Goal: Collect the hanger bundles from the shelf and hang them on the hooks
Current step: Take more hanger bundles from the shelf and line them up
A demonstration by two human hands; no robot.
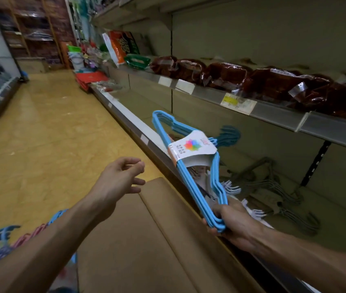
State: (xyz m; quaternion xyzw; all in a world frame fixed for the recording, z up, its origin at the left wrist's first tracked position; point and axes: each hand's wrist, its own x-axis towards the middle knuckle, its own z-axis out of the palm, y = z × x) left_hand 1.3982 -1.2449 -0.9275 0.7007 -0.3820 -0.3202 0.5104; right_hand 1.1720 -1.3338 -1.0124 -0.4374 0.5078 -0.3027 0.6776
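Note:
My right hand [234, 224] grips one corner of a light blue hanger bundle [191, 163] with a white paper band, held out over the front edge of the low shelf [151, 142]. The bundle's hooks point toward the shelf back. My left hand [121, 176] hovers to the left of the bundle over a brown cardboard box, fingers loosely curled and holding nothing. More hanger bundles, grey [273, 187] and white [250, 208], lie on the low shelf behind the blue one. Blue and pink hangers [0, 240] show at the lower left edge, blurred.
A brown cardboard box [146, 240] stands on the floor against the shelf below my hands. The shelf above carries dark red wrapped packs [273, 81]. An aisle with yellow flooring [41, 134] runs away to the left, with goods stacked at its far end.

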